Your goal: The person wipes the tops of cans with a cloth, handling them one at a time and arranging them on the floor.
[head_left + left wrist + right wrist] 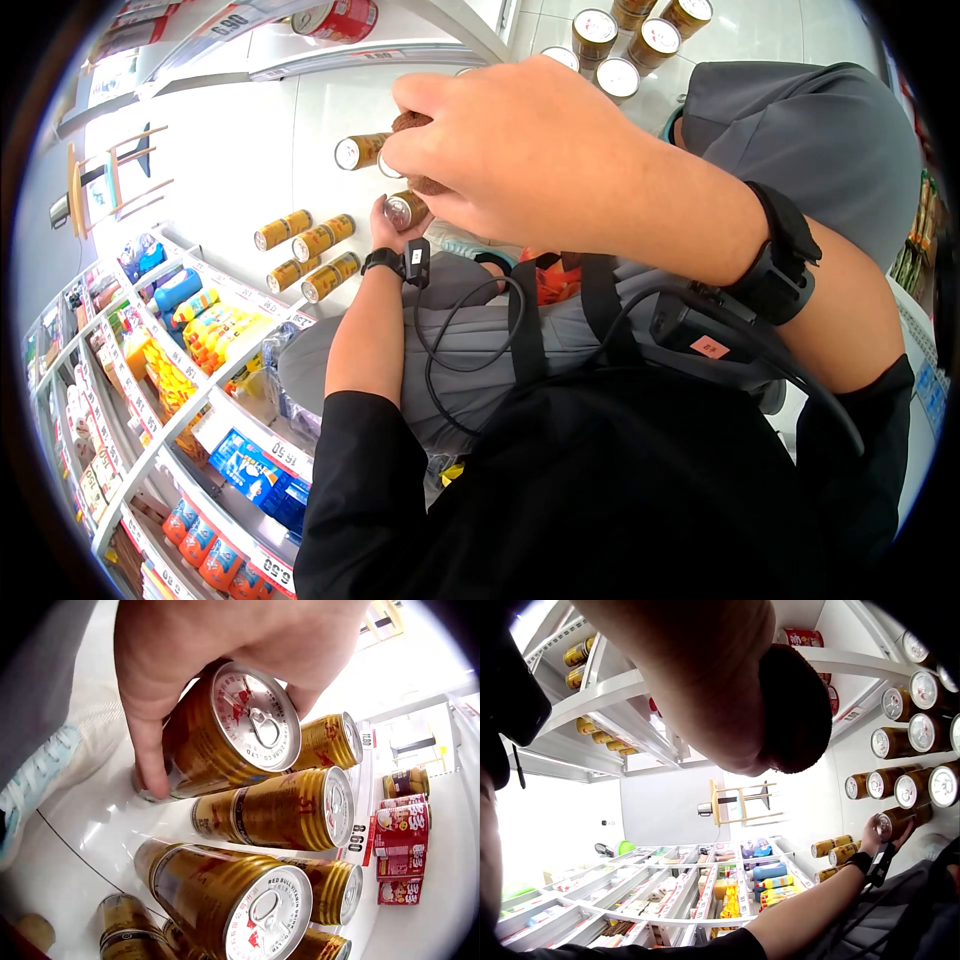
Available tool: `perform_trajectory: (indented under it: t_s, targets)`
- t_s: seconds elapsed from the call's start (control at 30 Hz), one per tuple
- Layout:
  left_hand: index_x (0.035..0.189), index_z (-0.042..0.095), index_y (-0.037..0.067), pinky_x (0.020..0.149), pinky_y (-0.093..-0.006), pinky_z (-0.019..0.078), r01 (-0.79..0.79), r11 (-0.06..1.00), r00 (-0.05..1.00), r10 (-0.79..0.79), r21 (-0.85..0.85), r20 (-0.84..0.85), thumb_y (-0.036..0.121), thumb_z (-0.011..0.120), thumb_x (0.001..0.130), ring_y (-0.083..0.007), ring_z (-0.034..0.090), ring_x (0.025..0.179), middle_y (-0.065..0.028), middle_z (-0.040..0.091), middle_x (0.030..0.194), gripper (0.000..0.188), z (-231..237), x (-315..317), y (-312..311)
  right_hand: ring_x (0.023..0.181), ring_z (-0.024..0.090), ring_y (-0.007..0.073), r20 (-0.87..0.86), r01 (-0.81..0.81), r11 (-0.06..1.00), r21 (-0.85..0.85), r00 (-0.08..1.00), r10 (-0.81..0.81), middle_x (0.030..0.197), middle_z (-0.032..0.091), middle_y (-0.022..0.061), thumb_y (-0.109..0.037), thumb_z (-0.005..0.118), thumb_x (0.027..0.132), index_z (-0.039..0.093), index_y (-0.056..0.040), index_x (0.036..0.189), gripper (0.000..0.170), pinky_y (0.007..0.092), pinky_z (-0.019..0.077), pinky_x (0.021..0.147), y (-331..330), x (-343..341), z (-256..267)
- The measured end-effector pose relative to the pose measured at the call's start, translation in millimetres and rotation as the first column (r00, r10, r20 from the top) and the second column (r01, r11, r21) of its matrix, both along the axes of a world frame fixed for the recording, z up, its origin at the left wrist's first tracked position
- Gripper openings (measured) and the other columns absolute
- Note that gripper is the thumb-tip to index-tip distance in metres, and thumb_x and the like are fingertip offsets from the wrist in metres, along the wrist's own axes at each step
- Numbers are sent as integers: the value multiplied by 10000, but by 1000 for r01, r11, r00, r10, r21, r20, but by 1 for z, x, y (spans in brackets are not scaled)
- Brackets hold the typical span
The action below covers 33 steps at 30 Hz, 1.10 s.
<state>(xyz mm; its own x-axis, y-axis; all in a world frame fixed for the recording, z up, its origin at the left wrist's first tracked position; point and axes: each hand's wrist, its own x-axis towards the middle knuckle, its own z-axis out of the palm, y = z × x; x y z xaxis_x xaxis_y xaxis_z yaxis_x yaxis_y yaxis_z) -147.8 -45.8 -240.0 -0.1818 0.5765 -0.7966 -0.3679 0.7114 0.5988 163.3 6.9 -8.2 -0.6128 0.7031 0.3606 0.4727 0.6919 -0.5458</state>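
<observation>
My left hand (pixel 388 226) grips a gold Red Bull can (pixel 259 724) close over the floor. In the left wrist view its thumb and fingers reach round the sides, leaving the pull-tab lid uncovered. More gold cans (pixel 274 810) stand stacked right beside it. My right hand (pixel 520 140) is raised above and holds a brown fuzzy cloth (pixel 799 709), bunched in the fingers. In the head view this hand overlaps part of the can row, with a gold can (pixel 360 152) showing beyond the fingers.
Several gold cans (pixel 322 238) stand toward the left, others (pixel 595 35) at the upper right, on the pale tiled floor (pixel 540 40). A white shelf with red cans (pixel 345 18) is at the top. Stocked racks (pixel 205 385) line the left side. A shoe (pixel 45 765) is near the cans.
</observation>
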Motion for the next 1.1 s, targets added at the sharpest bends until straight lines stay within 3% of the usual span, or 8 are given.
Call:
perform_trajectory:
  t_s: [0.13,0.67,0.9,0.97,1.0,1.03,1.07,1.1]
  targets:
    - [1355,397,-20,1033,-589,406,-56,998,998,55,21,22,523,486,914,-387,500,1226,-234,491,1336,705,4,5,1,666,641,207,1,8,999,51,1000,-8,812,569,22,-178,717,782,647,-95,797,110,320,501,544,1,-3,-5]
    - [1344,403,-18,1117,-566,338,-256,963,966,250,81,72,507,493,933,-391,440,1296,-237,456,1364,673,14,16,8,666,635,231,-32,-25,999,41,999,26,812,561,28,-177,710,780,612,-98,753,129,346,485,544,3,-13,-6]
    - [1521,199,69,1045,-719,222,-506,846,860,478,-168,-181,625,443,886,-485,134,1423,-202,226,1551,879,-46,-48,20,679,629,247,-69,-46,998,-38,997,43,855,582,20,-119,709,781,639,-95,820,83,340,489,569,3,-13,-5]
    - [1497,246,59,1086,-574,276,-358,921,875,274,-154,-399,529,509,887,-371,218,1423,-190,282,1534,814,-26,-70,24,715,634,246,-32,-47,997,-63,998,45,882,589,28,-94,733,770,636,-78,837,119,335,501,603,2,-13,-6]
    - [1471,295,47,1070,-514,322,-62,981,833,-51,-184,-550,480,535,886,-328,275,1404,-187,337,1505,766,-46,-121,29,715,634,246,-41,-61,996,-63,997,59,882,589,28,-94,733,770,636,-78,837,119,335,501,603,2,-12,-5]
    - [1446,345,35,1053,-455,367,257,918,583,-397,-302,-709,430,561,885,-285,331,1386,-184,392,1476,719,-57,-173,31,721,633,249,-19,-55,996,-73,998,53,887,588,32,-91,738,765,640,-79,844,127,335,503,606,2,-12,-5]
    - [1420,394,22,1037,-396,412,340,871,450,-481,-354,-752,381,587,884,-242,388,1367,-181,446,1447,673,-58,-221,40,727,632,252,6,-47,995,-84,999,48,891,586,36,-89,744,760,644,-80,851,135,336,505,609,1,-12,-6]
    - [1382,443,32,997,-411,437,74,981,673,-183,-181,-717,366,596,884,-255,441,1307,-171,484,1405,620,-33,-234,52,725,628,259,-19,-58,994,-89,998,57,891,578,43,-87,757,750,645,-81,854,154,336,502,609,1,-12,-8]
